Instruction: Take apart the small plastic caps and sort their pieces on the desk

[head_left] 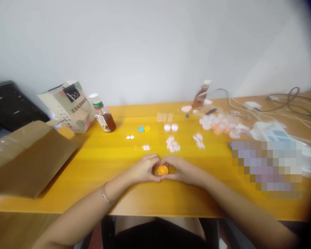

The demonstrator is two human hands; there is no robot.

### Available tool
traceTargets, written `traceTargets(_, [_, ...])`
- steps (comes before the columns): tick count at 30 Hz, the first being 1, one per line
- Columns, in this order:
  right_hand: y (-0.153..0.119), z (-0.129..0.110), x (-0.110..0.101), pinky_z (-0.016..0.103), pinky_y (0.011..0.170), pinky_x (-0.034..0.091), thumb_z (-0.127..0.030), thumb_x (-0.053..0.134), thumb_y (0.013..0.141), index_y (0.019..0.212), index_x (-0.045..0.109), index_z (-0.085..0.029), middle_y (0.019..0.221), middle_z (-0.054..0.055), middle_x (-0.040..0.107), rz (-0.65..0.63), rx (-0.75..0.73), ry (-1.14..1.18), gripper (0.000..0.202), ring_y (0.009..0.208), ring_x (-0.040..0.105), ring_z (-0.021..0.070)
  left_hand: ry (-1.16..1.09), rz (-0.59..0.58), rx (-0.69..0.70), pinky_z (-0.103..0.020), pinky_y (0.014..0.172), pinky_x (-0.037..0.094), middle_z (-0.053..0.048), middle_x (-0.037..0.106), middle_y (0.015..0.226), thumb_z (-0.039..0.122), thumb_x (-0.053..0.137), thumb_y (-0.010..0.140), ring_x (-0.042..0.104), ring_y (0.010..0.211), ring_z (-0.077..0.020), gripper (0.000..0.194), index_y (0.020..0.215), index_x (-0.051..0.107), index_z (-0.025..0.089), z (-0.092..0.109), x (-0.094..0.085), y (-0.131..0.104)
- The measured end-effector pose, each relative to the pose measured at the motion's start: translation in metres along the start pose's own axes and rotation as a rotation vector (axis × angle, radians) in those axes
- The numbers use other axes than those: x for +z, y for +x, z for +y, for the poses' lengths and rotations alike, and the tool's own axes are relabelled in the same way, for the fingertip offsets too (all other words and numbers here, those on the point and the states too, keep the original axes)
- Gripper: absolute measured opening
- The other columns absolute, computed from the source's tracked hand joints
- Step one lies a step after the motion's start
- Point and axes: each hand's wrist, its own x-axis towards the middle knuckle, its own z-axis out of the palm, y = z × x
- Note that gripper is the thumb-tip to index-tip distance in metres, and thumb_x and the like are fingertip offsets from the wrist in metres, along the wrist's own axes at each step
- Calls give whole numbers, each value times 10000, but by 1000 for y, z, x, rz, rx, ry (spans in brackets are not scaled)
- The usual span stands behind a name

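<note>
A small round orange piece (163, 170), like a cap or disc, is held between my two hands above the near middle of the table. My left hand (147, 168) curls around its left side, thumb and fingers closed on it. From the right, my right hand (177, 168) closes on the same piece, and the fingertips of both hands meet. Beyond them lie small white pieces (146, 147), a pile of white-and-red pieces (173, 144), a teal disc (141, 129), a yellow disc (147, 129) and two pale round pieces (170, 128).
A cardboard box (28, 159) and paper bag (75, 107) stand left, near a tea bottle (103, 116). Another bottle (200, 95), bagged orange and clear parts (220, 125) and cables (282, 103) occupy the right. Clear squares (164, 117) sit at the back of the wooden table (134, 204).
</note>
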Motion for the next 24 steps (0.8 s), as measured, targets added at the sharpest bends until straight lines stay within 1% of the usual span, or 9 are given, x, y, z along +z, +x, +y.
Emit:
traceTargets(4, [-2,-2,0,285,736,456,-285,604,773,989,543,-209,922,38,619,-19,-8,9,237,835,574,164,20,40,-3,-233,601,374,6,468,715,333,665,635,457,665,-130,263,711,478,165,3,0,0])
traceTargets(7, [-2,-2,0,278,743,454,-227,588,768,1002,537,-201,936,39,615,-17,-15,16,242,835,570,158,25,55,-3,-227,591,373,7,471,705,332,660,645,454,652,-124,254,698,478,164,5,0,0])
traceTargets(10, [-1,0,-1,268,704,457,-215,570,762,963,534,-202,863,18,611,16,-14,54,205,762,565,141,-1,46,4,-221,598,380,6,484,719,305,654,653,466,658,-120,228,722,491,162,5,0,0])
traceTargets(12, [-1,2,-3,270,694,462,-236,563,765,941,526,-200,822,8,601,51,-13,95,184,736,560,133,-17,40,10,-221,611,387,5,494,729,280,649,655,475,666,-120,208,742,503,161,5,0,0])
traceTargets(16, [0,9,-11,295,707,486,-307,585,751,953,518,-187,851,28,602,163,35,128,244,746,566,142,-44,36,12,-236,650,408,-3,522,761,249,654,646,496,703,-131,216,808,539,163,4,0,-1])
traceTargets(19, [2,19,-20,325,749,495,-313,572,751,1041,515,-198,935,50,618,329,108,72,318,805,587,163,-77,36,28,-250,695,425,-16,542,823,235,660,647,514,753,-141,277,894,553,168,4,1,-1])
traceTargets(21, [7,26,-28,338,772,494,-298,578,735,1087,519,-201,962,56,629,430,162,18,370,845,596,180,-83,34,40,-253,701,431,-20,543,829,237,665,646,516,760,-143,283,897,555,166,3,2,-2])
traceTargets(22, [12,30,-33,340,774,495,-290,585,724,1090,529,-199,961,56,635,458,184,-12,381,851,601,187,-85,34,42,-256,704,432,-21,545,831,240,666,646,517,764,-145,282,894,555,166,3,2,-2])
traceTargets(24, [26,37,-44,341,766,495,-283,592,713,1049,567,-197,948,51,648,467,197,-73,348,840,608,194,-89,34,39,-261,710,436,-24,548,841,246,667,647,522,770,-148,283,896,557,169,2,2,-2])
